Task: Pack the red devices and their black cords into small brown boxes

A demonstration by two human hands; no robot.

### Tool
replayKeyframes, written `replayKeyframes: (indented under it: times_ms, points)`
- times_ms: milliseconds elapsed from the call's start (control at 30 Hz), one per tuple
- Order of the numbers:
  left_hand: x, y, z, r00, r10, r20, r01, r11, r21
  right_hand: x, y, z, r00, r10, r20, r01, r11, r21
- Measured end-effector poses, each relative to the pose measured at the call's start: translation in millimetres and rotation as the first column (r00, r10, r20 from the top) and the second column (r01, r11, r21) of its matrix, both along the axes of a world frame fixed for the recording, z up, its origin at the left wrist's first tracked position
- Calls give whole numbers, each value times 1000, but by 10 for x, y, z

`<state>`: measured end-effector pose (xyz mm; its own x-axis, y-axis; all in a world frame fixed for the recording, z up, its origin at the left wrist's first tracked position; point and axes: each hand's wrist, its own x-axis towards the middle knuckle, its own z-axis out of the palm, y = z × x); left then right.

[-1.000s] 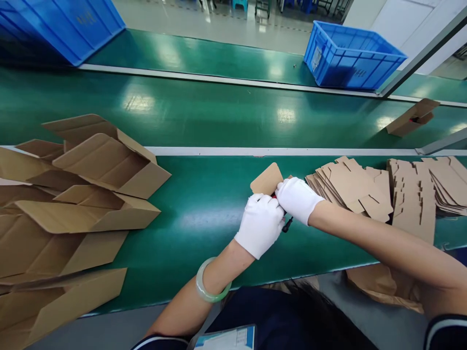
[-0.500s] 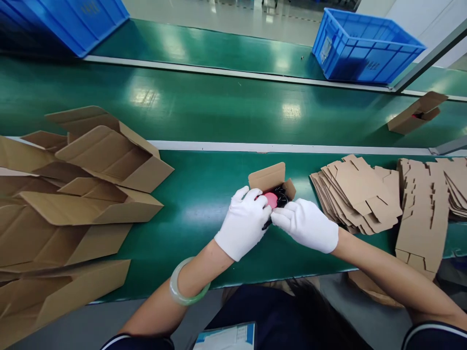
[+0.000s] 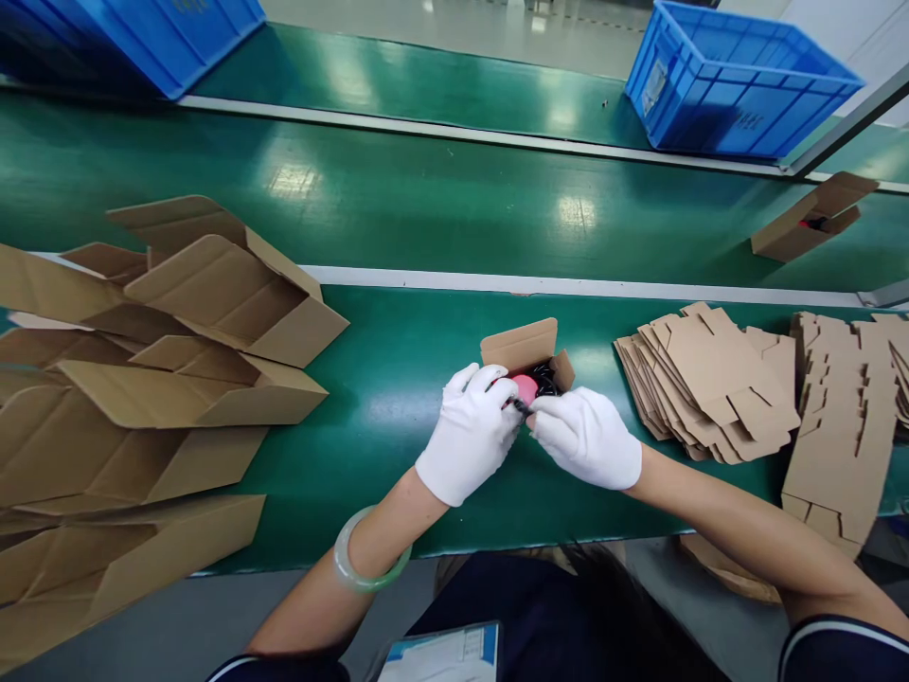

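A small open cardboard box [image 3: 518,347] stands at the middle of the bench, its lid flap raised at the back. Inside lie a rounded pink object [image 3: 525,387] and coiled black cable [image 3: 548,380]. White-gloved, my left hand [image 3: 469,438] curls its fingers over the box's left side, beside the pink object. My right hand [image 3: 586,438], in a matching glove, has its fingers pinched together at the box's near right edge. Between both hands' fingertips shows a short dark piece [image 3: 522,407], like a cable end. The gloves hide the front of the box.
Several open folded boxes [image 3: 199,398] are stacked on the left. Flat cardboard blanks [image 3: 717,384] lie in piles on the right. Farther back, an open box [image 3: 813,218] with something red and black inside stands on the green surface. Blue crates [image 3: 742,99] sit on the rear ledge.
The dark piece between my fingertips shows more clearly and sits higher. My right hand has shifted slightly left. The view has moved a little; the box stays in place.
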<state>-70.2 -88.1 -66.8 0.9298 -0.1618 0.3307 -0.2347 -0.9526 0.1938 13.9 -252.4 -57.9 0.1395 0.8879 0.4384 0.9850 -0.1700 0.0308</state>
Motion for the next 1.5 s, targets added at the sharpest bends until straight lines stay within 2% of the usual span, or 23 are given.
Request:
replayKeyframes:
  times_ms: [67,133,233,300,400,467,533,600,733,800,867,933,1000,1067,1133,1233,1333,1433,1500]
  points:
    - [2,6,-12,1000,-4,31,3,1000,14,17,31,11,989,-142,45,137,985,106]
    - [-2,12,-17,999,-6,39,5,1000,27,21,66,55,951,-305,60,296,947,123]
    - [-13,16,-15,1000,1,20,-1,1000,26,-2,108,178,891,-434,131,443,896,-42]
    - [-20,15,-8,1000,5,12,-5,1000,20,-27,125,281,875,-432,218,476,852,-219]
    - [-16,10,12,1000,2,11,-2,1000,20,-64,165,409,842,-430,326,533,757,-377]
    - [-6,3,32,1000,-9,-1,9,999,31,-71,230,448,838,-416,353,540,724,-429]
    - [6,-4,50,1000,-9,-2,9,998,56,-46,341,445,863,-376,337,501,723,-476]
    - [13,-11,62,1000,4,23,-7,995,98,15,482,409,908,-296,297,416,721,-553]
    - [5,-22,67,998,40,47,-46,988,146,190,691,309,978,-119,169,204,680,-704]
    - [1,-18,57,999,47,27,-50,992,120,258,686,283,986,-123,111,165,702,-693]
    - [19,18,35,998,56,18,-58,994,89,304,596,299,987,-148,61,154,774,-613]
    - [89,115,4,996,83,38,-86,993,81,353,434,364,990,-137,28,134,867,-480]
    - [240,297,-33,991,112,68,-118,988,96,441,212,454,989,-144,38,148,928,-341]
    - [491,562,-74,989,126,70,-134,983,122,593,-54,527,972,-222,79,235,932,-275]
    - [837,880,-115,988,146,42,-150,978,144,792,-347,558,933,-332,139,359,885,-296]
    - [1456,1335,-156,982,190,12,-190,969,160,1084,-790,546,854,-473,216,520,769,-373]
    - [1990,1630,-139,979,205,-1,-202,966,160,1271,-1172,545,773,-590,235,626,645,-439]
    - [2268,1792,-99,984,180,-16,-176,974,145,1364,-1439,597,661,-714,231,717,509,-477]
    - [2347,1921,-121,990,137,-15,-134,983,122,1432,-1559,644,528,-826,199,782,382,-492]
